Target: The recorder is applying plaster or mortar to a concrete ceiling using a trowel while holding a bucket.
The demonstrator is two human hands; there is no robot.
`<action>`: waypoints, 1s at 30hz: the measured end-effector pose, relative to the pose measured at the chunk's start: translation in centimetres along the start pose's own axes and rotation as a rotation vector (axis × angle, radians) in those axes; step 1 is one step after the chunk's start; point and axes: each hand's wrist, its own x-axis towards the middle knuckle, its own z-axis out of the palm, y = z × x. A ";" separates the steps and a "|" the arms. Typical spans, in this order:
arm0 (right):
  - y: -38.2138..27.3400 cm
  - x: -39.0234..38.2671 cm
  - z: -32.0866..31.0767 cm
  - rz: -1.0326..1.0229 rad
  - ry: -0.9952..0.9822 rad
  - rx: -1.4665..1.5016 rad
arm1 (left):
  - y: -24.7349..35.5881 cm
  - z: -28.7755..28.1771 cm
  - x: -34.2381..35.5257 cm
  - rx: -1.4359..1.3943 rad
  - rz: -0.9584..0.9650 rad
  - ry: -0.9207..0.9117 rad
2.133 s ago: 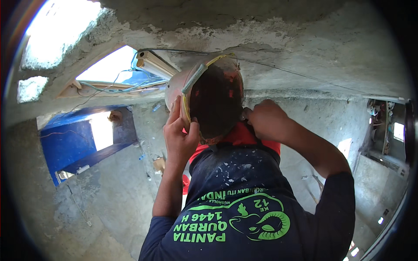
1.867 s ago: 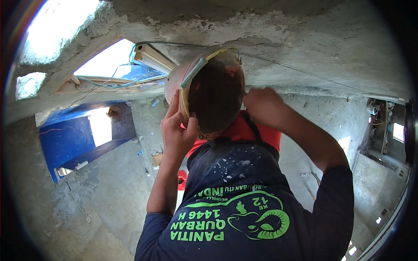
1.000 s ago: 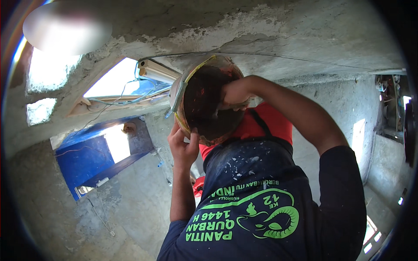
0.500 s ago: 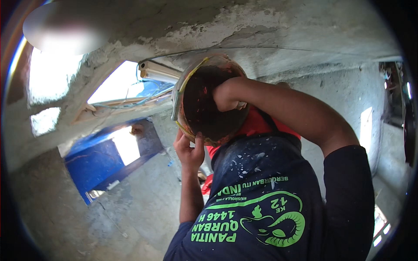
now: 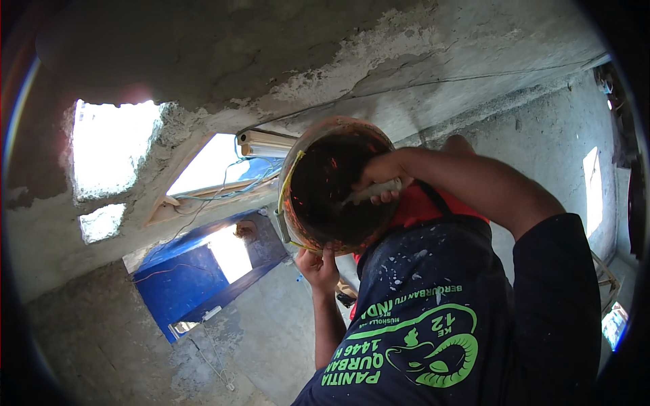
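A round bucket point(image 5: 338, 127) with a dark inside and orange-stained edges is tilted in front of my chest, its mouth facing up toward the head view. A yellow bail handle point(image 5: 290, 177) with a pale grip hangs along its left side. My left hand point(image 5: 320, 268) is closed on the bucket's lower left rim, thumb on the near side; its other fingers are partly hidden. Reaching into the mouth from the right, my right hand point(image 5: 384, 174) is closed around a pale-handled hand tool point(image 5: 387, 190). The tool's far end is lost in the dark bucket.
Rough grey cement walls surround me. Left of the bucket are a tube lamp fitting point(image 5: 265, 144), loose wires point(image 5: 217, 193) and a wooden-framed opening point(image 5: 159, 213). A blue panel point(image 5: 172, 271) lies below that, with bright wall openings point(image 5: 115, 149) at far left.
The view has tilted, so the bucket and both hands sit farther right and lower. My right hand has turned inside the bucket, and the pale tool handle now shows. My left hand keeps its hold.
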 end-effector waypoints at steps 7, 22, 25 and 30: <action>3.8 1.6 2.2 -0.263 -0.209 0.469 | 0.7 0.7 0.1 0.011 -0.006 0.037; 13.1 -3.7 3.3 -0.585 -0.640 1.009 | 0.3 1.9 -1.0 -0.088 -0.151 0.130; 13.9 -6.0 3.3 -0.611 -0.679 0.979 | -0.3 2.3 -0.2 -0.135 -0.249 0.172; 13.8 -8.7 2.6 -0.631 -0.619 0.907 | -2.3 2.5 -1.0 -0.398 -0.402 0.307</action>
